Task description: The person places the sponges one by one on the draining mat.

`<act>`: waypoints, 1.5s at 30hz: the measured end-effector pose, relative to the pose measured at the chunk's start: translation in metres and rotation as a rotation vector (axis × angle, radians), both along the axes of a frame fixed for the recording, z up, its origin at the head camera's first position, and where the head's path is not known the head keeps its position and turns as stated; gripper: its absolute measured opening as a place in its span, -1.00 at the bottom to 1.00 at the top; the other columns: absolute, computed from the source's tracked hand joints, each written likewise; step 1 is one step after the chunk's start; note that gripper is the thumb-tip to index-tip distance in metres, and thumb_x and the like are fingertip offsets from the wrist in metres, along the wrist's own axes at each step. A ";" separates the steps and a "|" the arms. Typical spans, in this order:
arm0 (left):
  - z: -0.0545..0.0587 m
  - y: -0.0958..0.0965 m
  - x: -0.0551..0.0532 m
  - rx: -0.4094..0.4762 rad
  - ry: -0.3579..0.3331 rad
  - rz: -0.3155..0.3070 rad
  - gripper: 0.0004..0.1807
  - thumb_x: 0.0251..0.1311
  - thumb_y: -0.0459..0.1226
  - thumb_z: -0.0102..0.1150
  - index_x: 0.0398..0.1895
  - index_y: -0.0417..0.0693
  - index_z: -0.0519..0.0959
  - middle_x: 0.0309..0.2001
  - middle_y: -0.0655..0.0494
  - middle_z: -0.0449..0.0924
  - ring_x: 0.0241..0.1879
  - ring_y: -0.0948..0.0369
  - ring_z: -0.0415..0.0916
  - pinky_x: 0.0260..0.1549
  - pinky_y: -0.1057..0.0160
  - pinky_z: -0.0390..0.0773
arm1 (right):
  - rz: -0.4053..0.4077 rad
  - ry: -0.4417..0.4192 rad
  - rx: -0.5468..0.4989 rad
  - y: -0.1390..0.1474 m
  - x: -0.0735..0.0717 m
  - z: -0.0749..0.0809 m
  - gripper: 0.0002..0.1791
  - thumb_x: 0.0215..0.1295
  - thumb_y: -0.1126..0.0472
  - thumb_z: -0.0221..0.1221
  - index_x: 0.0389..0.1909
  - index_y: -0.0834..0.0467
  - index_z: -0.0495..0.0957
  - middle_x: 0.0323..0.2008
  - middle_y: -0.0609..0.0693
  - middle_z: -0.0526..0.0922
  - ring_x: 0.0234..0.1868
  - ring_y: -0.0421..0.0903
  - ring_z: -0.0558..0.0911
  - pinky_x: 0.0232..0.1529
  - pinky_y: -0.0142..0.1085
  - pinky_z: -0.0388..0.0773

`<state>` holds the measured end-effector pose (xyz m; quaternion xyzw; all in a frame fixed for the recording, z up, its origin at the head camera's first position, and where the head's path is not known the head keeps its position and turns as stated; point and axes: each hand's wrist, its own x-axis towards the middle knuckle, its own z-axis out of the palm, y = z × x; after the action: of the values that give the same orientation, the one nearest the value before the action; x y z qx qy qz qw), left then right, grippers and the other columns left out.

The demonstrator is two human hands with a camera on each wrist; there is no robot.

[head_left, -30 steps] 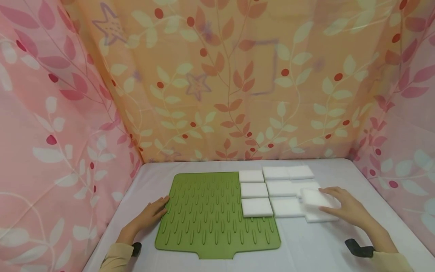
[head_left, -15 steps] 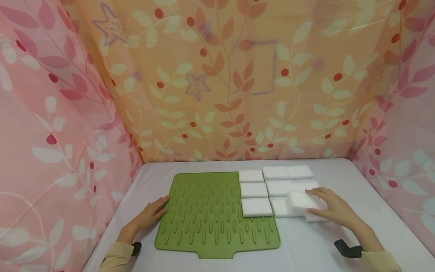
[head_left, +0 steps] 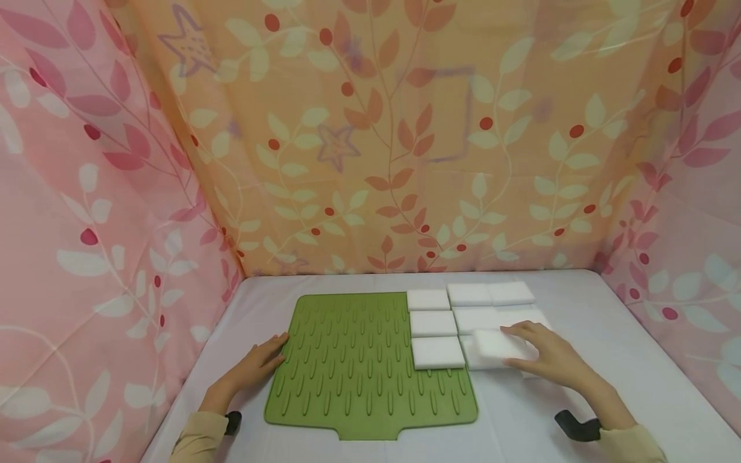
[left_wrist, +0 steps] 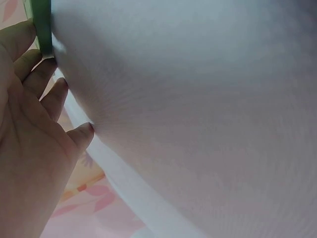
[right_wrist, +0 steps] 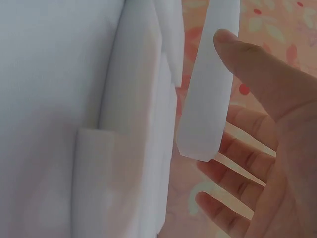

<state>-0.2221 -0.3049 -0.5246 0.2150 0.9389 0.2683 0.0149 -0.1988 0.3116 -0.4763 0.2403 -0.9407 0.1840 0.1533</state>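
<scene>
My right hand pinches a white sponge block by its near and far edges, thumb on the near side. In the right wrist view that held sponge hangs above the other white blocks, apart from them. The green ridged mat lies flat on the left, with a column of three sponges along its right side. My left hand rests at the mat's left edge, fingers fairly straight. In the left wrist view its fingertips touch or nearly touch the mat's green edge.
More white sponges lie in rows right of the mat, side by side. A white cloth covers the table. Patterned curtains stand behind and on both sides.
My right hand has moved left with the held sponge, passing over the nearest row of sponges toward the mat. The left hand and the mat stay in place.
</scene>
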 end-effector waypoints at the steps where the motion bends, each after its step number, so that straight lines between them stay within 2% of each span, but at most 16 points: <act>1: 0.000 0.000 0.000 -0.004 0.000 0.000 -0.41 0.32 -0.24 0.00 0.34 -0.33 0.17 0.32 -0.28 0.19 0.31 -0.25 0.09 0.11 -0.46 -0.06 | 0.008 0.004 0.007 -0.002 0.000 0.000 -0.31 -0.10 -0.22 0.35 0.08 0.03 0.54 -0.07 -0.07 0.57 -0.05 0.00 0.55 -0.18 0.02 0.52; 14: -0.004 -0.003 -0.002 -0.009 -0.003 0.004 -0.41 0.32 -0.23 -0.01 0.35 -0.31 0.16 0.33 -0.26 0.18 0.32 -0.23 0.08 0.12 -0.44 -0.07 | 0.047 0.047 0.042 -0.027 0.003 -0.002 -0.33 -0.07 -0.25 0.32 0.07 0.00 0.55 -0.12 -0.16 0.57 -0.15 -0.10 0.58 -0.24 -0.10 0.54; 16: -0.004 -0.003 -0.003 0.003 -0.016 0.006 -0.41 0.32 -0.23 -0.01 0.35 -0.29 0.16 0.34 -0.25 0.17 0.32 -0.23 0.07 0.13 -0.44 -0.09 | 0.061 0.062 0.041 -0.032 0.004 -0.003 -0.34 -0.08 -0.25 0.32 0.06 -0.01 0.56 -0.12 -0.18 0.57 -0.17 -0.14 0.57 -0.25 -0.14 0.53; 23: -0.002 -0.002 -0.001 -0.015 0.001 0.008 -0.41 0.32 -0.24 -0.01 0.35 -0.30 0.16 0.33 -0.26 0.17 0.31 -0.23 0.08 0.12 -0.44 -0.07 | 0.119 0.109 0.036 -0.049 0.007 -0.004 -0.33 -0.10 -0.29 0.31 0.04 -0.01 0.57 -0.15 -0.25 0.55 -0.20 -0.24 0.54 -0.27 -0.24 0.50; 32: 0.000 0.000 -0.001 -0.007 -0.006 0.012 -0.41 0.32 -0.24 -0.01 0.35 -0.31 0.16 0.33 -0.28 0.18 0.32 -0.24 0.07 0.13 -0.44 -0.08 | 0.150 0.079 0.060 -0.067 0.012 -0.009 -0.27 -0.10 -0.42 0.20 0.03 -0.05 0.57 -0.16 -0.28 0.53 -0.17 -0.29 0.50 -0.23 -0.26 0.50; 38: -0.002 -0.001 -0.002 -0.009 0.003 0.008 -0.41 0.32 -0.24 -0.01 0.34 -0.33 0.17 0.32 -0.28 0.19 0.31 -0.24 0.09 0.12 -0.45 -0.06 | 0.184 0.066 0.058 -0.080 0.015 -0.014 -0.31 -0.13 -0.44 0.20 -0.02 -0.10 0.57 -0.15 -0.31 0.51 -0.16 -0.30 0.49 -0.23 -0.27 0.46; 45: -0.002 0.000 -0.002 -0.002 -0.001 0.004 -0.41 0.32 -0.25 0.00 0.34 -0.33 0.17 0.31 -0.29 0.19 0.31 -0.25 0.09 0.11 -0.46 -0.07 | 0.186 0.046 0.094 -0.091 0.018 -0.022 -0.32 -0.17 -0.46 0.20 -0.06 -0.14 0.56 -0.15 -0.33 0.48 -0.12 -0.29 0.47 -0.19 -0.28 0.44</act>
<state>-0.2243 -0.3054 -0.5270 0.2132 0.9395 0.2677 0.0150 -0.1812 0.2210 -0.4988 0.3377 -0.9181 0.1476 0.1457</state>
